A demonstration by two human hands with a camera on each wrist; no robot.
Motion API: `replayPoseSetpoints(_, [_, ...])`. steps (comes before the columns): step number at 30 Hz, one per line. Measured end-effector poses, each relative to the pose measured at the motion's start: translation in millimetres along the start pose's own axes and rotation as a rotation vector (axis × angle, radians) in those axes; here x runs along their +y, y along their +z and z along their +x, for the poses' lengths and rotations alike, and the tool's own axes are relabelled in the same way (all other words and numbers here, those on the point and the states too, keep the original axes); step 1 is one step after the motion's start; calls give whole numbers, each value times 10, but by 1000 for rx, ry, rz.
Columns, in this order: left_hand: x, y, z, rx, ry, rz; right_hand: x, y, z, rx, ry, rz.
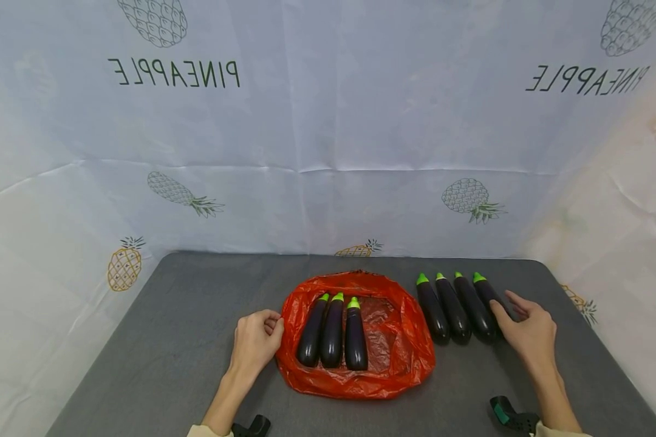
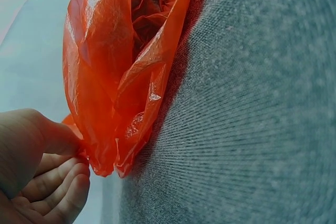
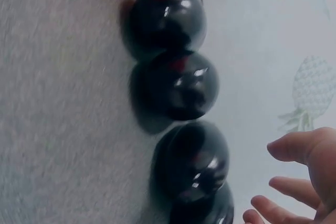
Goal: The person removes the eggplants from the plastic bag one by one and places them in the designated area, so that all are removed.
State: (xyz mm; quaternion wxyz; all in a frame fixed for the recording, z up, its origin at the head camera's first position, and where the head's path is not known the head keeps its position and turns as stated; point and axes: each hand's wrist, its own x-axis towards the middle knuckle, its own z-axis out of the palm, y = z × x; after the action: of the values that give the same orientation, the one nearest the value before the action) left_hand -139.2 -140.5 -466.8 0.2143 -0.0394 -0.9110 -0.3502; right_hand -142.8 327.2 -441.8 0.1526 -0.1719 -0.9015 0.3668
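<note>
A red plastic bag (image 1: 355, 386) lies with its mouth spread wide. Three eggplants (image 1: 332, 334) with bright green tops sit side by side in its left half. At the bag's left edge my left hand (image 1: 256, 341) pinches the rim; the left wrist view shows red film (image 2: 105, 145) between thumb and fingers. Several more eggplants (image 1: 454, 309) lie in a row right of the bag. Over the rightmost eggplant (image 1: 486, 291), my right hand (image 1: 531, 332) has its thumb and fingers spread on either side. Whether they touch it, I cannot tell.
A dark grey table (image 1: 197, 315) with rounded far corners carries everything. Behind it hangs a pale cloth (image 1: 328, 121) printed with pineapples. Black straps with devices (image 1: 514, 416) sit on both wrists.
</note>
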Motion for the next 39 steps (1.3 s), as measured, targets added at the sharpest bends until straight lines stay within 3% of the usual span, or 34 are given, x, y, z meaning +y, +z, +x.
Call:
replayPoseSetpoints(6, [-5,4,1,-2,-9,2,-112,9,-57,16,-28,19])
replayPoseSetpoints(15, [-3,4,6,-3,-11,4,-311,54,-160,39,-124,142])
replayPoseSetpoints(23, [-7,8,10,-9,-14,9,-528,92,-273,-17,-138,258])
replayPoseSetpoints(39, [-18,19,6,-4,-12,8,-836,266,-531,-109,-219,342])
